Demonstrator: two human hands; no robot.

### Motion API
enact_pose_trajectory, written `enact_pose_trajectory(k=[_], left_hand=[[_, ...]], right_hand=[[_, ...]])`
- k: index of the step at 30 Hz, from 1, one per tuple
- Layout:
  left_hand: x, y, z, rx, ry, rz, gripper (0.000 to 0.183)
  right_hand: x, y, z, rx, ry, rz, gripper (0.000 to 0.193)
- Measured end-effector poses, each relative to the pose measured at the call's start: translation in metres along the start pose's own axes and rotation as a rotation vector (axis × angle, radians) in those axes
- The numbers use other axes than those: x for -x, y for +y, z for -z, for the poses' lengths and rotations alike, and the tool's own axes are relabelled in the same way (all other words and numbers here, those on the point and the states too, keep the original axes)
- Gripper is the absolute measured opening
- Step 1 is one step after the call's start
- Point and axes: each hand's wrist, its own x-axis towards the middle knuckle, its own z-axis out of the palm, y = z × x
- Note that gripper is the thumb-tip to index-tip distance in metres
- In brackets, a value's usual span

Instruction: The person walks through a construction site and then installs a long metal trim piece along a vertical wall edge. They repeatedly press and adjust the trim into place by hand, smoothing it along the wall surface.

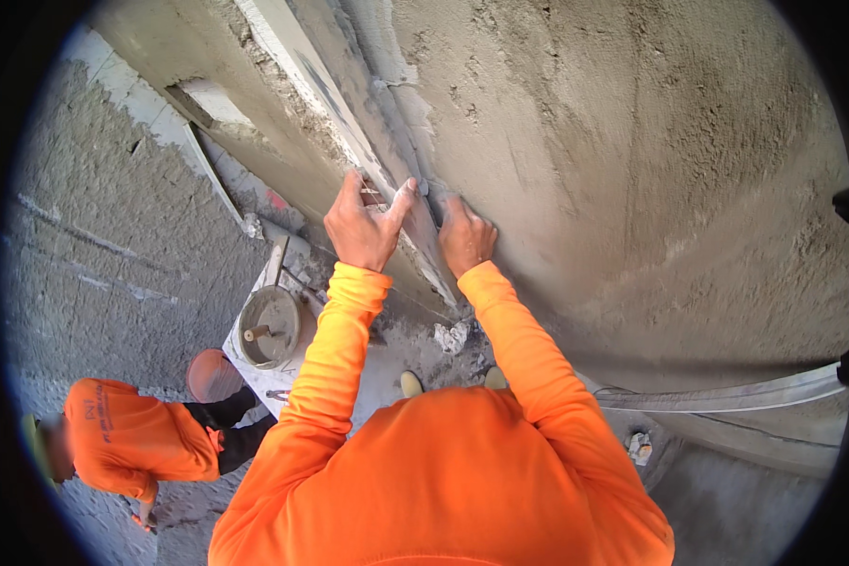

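A long, narrow, plaster-smeared straight strip (pixel 328 92) runs down the corner of a plastered wall. My left hand (pixel 361 229) grips it at its lower half, thumb on the right side and fingers on the left. Just to the right, my right hand (pixel 467 238) is closed with its fingers curled in against the wall edge beside the strip. Whatever those fingers hold is hidden. Whitish plaster dust coats my left thumb and fingers.
At left, a round bucket (pixel 272 325) with a tool in it stands on a pale board. An orange bucket (pixel 213 375) is behind it. A co-worker (pixel 146 429) in an orange shirt bends at lower left. A long pale bar (pixel 726 394) crosses at right. Crumpled white scrap (pixel 451 337) lies below the strip.
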Motion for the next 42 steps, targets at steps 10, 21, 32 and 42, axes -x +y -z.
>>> enact_pose_trajectory(k=[10,21,32,42], left_hand=[[-0.001,-0.003,0.000,0.031,-0.011,0.009,0.046],[-0.002,-0.003,0.001,0.058,-0.035,0.012,0.047],[-0.003,-0.007,0.002,0.034,-0.038,0.038,0.051],[-0.009,-0.019,0.004,0.027,-0.035,-0.081,0.056]], right_hand=[[-0.003,0.007,0.003,-0.003,-0.027,0.053,0.029],[-0.003,0.016,0.003,-0.042,-0.266,0.059,0.032],[-0.011,-0.006,0.013,-0.026,-0.158,0.060,0.025],[-0.032,0.012,-0.001,-0.265,-0.334,0.063,0.024]])
